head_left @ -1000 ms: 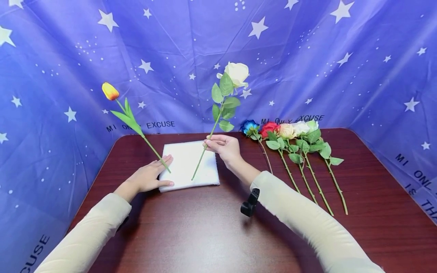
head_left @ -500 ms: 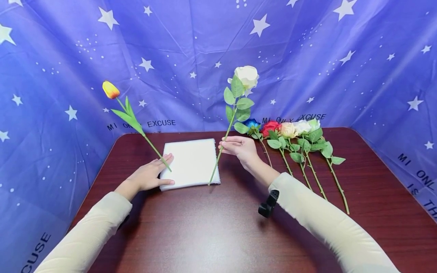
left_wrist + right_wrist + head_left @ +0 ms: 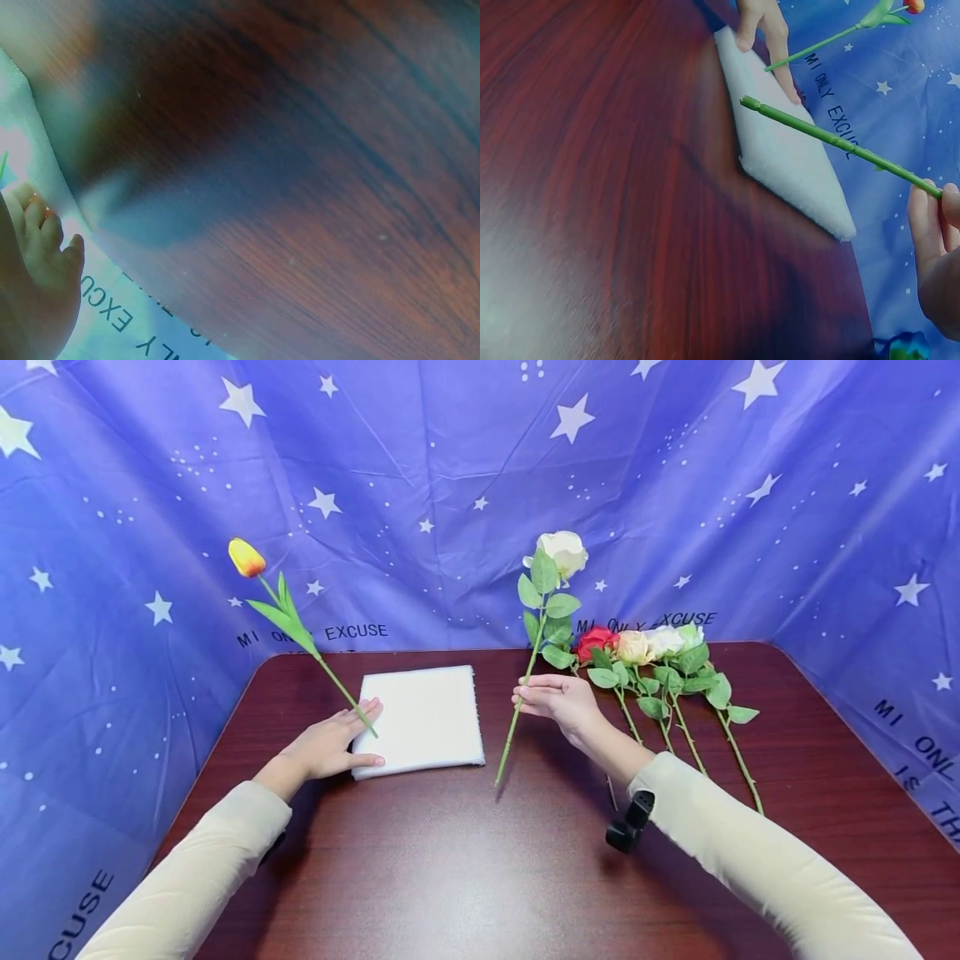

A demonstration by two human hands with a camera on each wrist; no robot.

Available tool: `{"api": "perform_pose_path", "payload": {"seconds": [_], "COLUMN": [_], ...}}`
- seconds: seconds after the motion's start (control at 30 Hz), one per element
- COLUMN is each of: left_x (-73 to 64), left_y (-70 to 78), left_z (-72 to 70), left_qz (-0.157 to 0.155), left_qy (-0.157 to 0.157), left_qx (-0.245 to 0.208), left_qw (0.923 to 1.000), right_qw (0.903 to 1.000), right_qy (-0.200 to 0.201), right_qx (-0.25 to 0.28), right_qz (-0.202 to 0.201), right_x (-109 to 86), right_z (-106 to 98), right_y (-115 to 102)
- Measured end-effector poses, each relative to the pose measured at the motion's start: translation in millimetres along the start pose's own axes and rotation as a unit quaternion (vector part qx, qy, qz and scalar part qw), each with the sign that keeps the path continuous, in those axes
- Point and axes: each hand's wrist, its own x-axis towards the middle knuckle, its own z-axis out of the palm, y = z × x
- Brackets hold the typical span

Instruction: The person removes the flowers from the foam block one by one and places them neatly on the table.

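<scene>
A white foam block (image 3: 423, 718) lies on the table, and a yellow-orange tulip (image 3: 247, 558) stands tilted in its left part. My left hand (image 3: 322, 747) rests on the block's left edge with thumb and fingers spread, beside the tulip's stem. To the right of the block, my right hand (image 3: 566, 706) pinches the stem of a white rose (image 3: 564, 556), holding it upright and slightly tilted, bloom up. In the right wrist view, the rose's cut stem end (image 3: 748, 103) hangs free, apart from the block. The left wrist view shows little besides the left hand (image 3: 45, 262).
Several roses lie at the back right, among them a red rose (image 3: 596, 643) and a peach rose (image 3: 632, 647). A blue rose (image 3: 906, 346) shows in the right wrist view. The dark wooden table (image 3: 435, 868) meets a starry blue cloth (image 3: 420, 460) behind.
My right hand has carried the white rose rightward and lower, from above the foam block to beyond its right edge. The left hand, block and tulip have stayed in place.
</scene>
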Motion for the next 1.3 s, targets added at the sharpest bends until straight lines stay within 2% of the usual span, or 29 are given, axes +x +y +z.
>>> {"api": "perform_pose_path", "payload": {"seconds": [0.53,0.97,1.17,1.3], "left_x": [5.8,9.0,1.0,-0.5], "left_y": [2.2,4.6,1.2,-0.1], "left_z": [-1.1,1.9,1.5,2.1], "left_qz": [0.005,0.012,0.001,0.001], "left_qy": [-0.001,0.002,0.005,0.009], "left_qx": [0.001,-0.006,0.003,0.003], "left_qw": [1.0,0.9999,1.0,1.0], "right_qw": [0.9943,0.9787,0.9746,0.9688], "right_qy": [-0.047,-0.036,-0.026,-0.021], "right_qx": [-0.086,-0.177,-0.197,-0.211], "right_qz": [0.041,0.098,0.103,0.129], "right_x": [-15.5,-23.1,-16.1,-10.5], "right_z": [-40.3,-54.6,-51.7,-52.3], "right_y": [7.0,13.9,24.2,25.4]}}
